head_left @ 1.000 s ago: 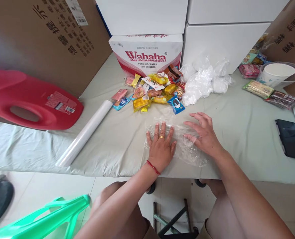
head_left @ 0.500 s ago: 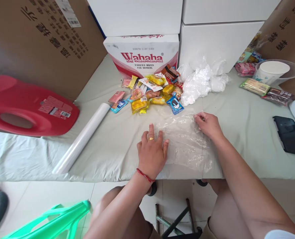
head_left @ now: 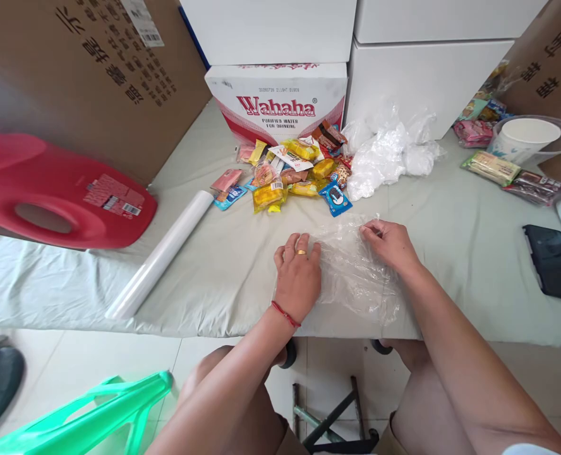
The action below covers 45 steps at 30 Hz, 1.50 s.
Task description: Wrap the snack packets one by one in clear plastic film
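Note:
A clear, crinkled plastic bag (head_left: 356, 278) lies on the cloth-covered table between my hands. My left hand (head_left: 299, 272) is at its left edge, fingers curled down and drawn together, the thumb hidden beneath; it appears to grip the film there. At the bag's upper right, my right hand (head_left: 387, 243) pinches the edge between thumb and forefinger. Just beyond the bag sits a blue snack packet (head_left: 335, 198), at the front of a heap of wrapped snacks (head_left: 290, 170). Beside that heap is a pile of crumpled clear plastic bags (head_left: 385, 158).
A white plastic roll (head_left: 162, 256) lies on the left, near a red jug (head_left: 67, 196). A Wahaba-style printed carton (head_left: 280, 104) and white boxes (head_left: 413, 82) stand behind. Right are a paper cup (head_left: 522, 142), two snack packs (head_left: 491, 165) and a black phone (head_left: 553, 262).
My left hand has curled its spread fingers and tucked its thumb under. My right hand has moved slightly left, and the bag is more bunched between them. The view has shifted a little.

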Tool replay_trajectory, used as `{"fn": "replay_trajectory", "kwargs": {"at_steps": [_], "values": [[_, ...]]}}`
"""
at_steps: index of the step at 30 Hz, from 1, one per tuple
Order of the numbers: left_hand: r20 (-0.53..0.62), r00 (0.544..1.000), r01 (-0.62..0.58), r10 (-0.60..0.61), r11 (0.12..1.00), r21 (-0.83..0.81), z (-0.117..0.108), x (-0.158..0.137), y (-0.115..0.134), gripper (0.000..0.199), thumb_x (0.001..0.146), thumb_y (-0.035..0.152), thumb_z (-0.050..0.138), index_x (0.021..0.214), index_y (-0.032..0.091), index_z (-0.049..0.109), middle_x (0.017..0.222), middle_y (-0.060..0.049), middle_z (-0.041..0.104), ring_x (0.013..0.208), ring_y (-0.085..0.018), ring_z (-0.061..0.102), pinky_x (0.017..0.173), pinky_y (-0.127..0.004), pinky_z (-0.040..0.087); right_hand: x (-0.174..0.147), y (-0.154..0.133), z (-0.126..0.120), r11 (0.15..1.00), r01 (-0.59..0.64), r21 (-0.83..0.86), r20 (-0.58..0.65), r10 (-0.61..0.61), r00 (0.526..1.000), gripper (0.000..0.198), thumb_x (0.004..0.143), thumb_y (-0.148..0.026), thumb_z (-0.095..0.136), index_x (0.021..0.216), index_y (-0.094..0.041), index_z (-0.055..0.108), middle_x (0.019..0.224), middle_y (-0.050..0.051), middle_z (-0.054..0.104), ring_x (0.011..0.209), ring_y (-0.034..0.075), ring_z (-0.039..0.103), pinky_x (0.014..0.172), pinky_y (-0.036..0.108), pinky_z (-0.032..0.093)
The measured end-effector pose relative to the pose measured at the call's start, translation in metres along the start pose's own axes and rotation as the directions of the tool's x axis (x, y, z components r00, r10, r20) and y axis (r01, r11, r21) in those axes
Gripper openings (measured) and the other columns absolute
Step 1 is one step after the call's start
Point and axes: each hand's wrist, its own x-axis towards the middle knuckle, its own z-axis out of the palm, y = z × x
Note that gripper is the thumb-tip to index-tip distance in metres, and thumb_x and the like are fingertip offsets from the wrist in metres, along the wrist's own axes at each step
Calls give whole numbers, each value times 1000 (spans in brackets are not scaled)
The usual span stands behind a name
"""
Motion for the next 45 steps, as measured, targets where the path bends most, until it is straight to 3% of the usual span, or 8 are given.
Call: {"fn": "replay_trajectory", "kwargs": {"at_steps": [10,18,22,25,28,33,41,45], "values": [[117,989,94,-89,995,-43,1,4,-7,53,107,43,30,152,24,50,157,-17,51,155,-37,31,117,-81,11,-2,-9,2,998,69,11,117,-70,991,30,90,-44,56,92,-20,75,81,3,76,71,18,65,66,27,44],[149,969,189,-197,980,63,9,5,-17,61,106,45,30,155,13,44,164,-23,38,156,-37,29,116,-83,12,7,1,-9,993,-118,-14,63,118,991,31,87,-44,60,106,-21,71,83,3,74,72,20,65,69,30,46],[193,953,218,-234,971,103,9,-1,-14,67,105,48,30,157,7,39,165,-27,32,155,-39,29,113,-83,20,13,8,-15,981,-156,-114,-86,147,985,43,86,-36,62,125,-21,64,100,8,73,87,26,66,82,39,50],[198,948,231,-251,966,116,4,-9,-9,69,104,50,32,156,4,39,164,-30,32,154,-42,30,113,-80,25,6,0,-16,958,-40,-282,-312,-52,949,49,87,-32,61,134,-19,59,129,18,61,114,36,58,99,51,46],[186,954,216,-233,970,108,-6,-15,-5,67,104,49,35,154,5,44,159,-31,42,150,-42,38,111,-74,35,-19,-23,-6,909,193,-369,-425,-349,835,37,95,-30,53,129,-17,62,125,19,60,119,37,53,104,54,43],[208,966,130,-152,985,118,-22,-22,-7,49,105,41,40,142,16,59,151,-23,56,138,-36,53,93,-57,56,-72,-62,41,826,517,-227,-30,-536,844,28,98,-16,45,105,-23,72,94,8,72,89,28,59,80,45,54],[216,970,126,-115,991,-36,-19,-13,-38,39,103,27,42,132,21,67,140,-13,67,116,-29,64,87,-40,58,-107,-68,98,715,656,-243,156,-639,753,42,95,-9,52,134,-12,67,138,16,65,135,32,52,113,49,51],[213,970,160,-119,970,-185,-21,1,-52,40,101,31,46,131,21,71,127,-15,69,111,-28,66,100,-44,54,-115,-62,105,611,765,-205,282,-711,644,47,100,-14,48,146,-10,57,150,15,58,146,27,46,121,45,45]]}}
